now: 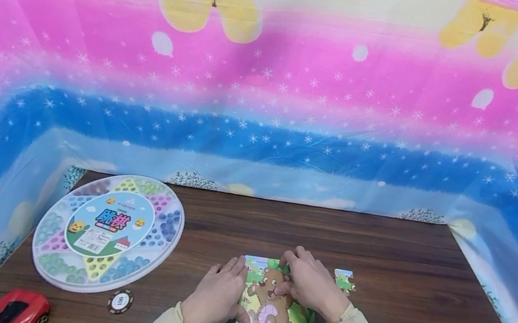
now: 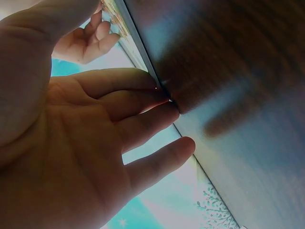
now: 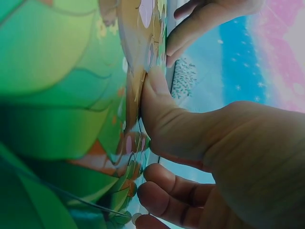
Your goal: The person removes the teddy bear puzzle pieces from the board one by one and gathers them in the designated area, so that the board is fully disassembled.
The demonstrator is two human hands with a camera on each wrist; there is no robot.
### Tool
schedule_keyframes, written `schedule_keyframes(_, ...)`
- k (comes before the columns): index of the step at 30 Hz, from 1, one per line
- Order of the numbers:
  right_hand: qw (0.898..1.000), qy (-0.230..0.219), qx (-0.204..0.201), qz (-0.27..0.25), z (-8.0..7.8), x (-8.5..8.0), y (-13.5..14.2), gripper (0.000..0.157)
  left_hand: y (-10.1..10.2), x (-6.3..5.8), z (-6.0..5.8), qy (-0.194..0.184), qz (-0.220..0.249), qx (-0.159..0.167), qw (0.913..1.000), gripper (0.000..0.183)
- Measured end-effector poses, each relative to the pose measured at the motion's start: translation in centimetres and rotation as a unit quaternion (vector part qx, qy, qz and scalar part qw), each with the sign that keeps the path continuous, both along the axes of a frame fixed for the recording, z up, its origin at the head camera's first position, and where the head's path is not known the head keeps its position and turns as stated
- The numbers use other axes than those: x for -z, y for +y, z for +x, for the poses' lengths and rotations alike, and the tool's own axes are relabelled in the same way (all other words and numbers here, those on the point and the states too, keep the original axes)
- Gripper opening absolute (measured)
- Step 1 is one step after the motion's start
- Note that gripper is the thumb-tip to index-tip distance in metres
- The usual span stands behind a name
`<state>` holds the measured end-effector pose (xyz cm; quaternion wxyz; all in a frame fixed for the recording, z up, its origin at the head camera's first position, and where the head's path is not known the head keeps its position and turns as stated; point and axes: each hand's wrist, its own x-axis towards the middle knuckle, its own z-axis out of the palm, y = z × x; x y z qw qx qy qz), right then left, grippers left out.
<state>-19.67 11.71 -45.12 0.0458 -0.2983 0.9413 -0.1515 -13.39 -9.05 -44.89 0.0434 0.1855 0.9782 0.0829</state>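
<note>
A bear jigsaw puzzle (image 1: pixel 268 306) lies flat on the wooden table, its picture showing a brown bear on green grass. My left hand (image 1: pixel 218 295) rests along the puzzle's left edge; in the left wrist view its fingers (image 2: pixel 147 121) are straight and touch the rim. My right hand (image 1: pixel 313 282) lies over the puzzle's upper right part and hides it. In the right wrist view, the thumb (image 3: pixel 159 98) presses on the picture, while bent fingertips (image 3: pixel 155 191) touch the surface further over. A loose puzzle piece (image 1: pixel 344 278) sits right of that hand.
On the left lies a round Chinese checkers set (image 1: pixel 156 250) with coloured marbles under its clear cover. Near it are a black and white poker chip (image 1: pixel 120 302) and a red toy car (image 1: pixel 20 309). A printed cloth (image 1: pixel 262 145) hangs behind the table (image 1: pixel 397 322) and along its sides.
</note>
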Motion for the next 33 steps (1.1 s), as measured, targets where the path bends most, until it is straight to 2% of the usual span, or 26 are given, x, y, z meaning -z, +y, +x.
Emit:
schedule_keyframes(8,1.0,-0.008,-0.002,-0.011,-0.1,0.04,0.09,0.036,0.02,-0.06,0.01,0.004,-0.002,-0.001,1.0,0.105)
schedule_keyframes(25,0.998,-0.037,0.01,-0.047,-0.28,0.44,0.0,0.047,0.02,0.34,0.23,0.022,-0.004,0.003,0.9997,0.104)
schedule_keyframes(33,0.997,-0.046,0.011,-0.058,-0.27,0.38,-0.06,0.042,-0.02,0.12,0.33,0.018,0.002,0.003,0.9998,0.104)
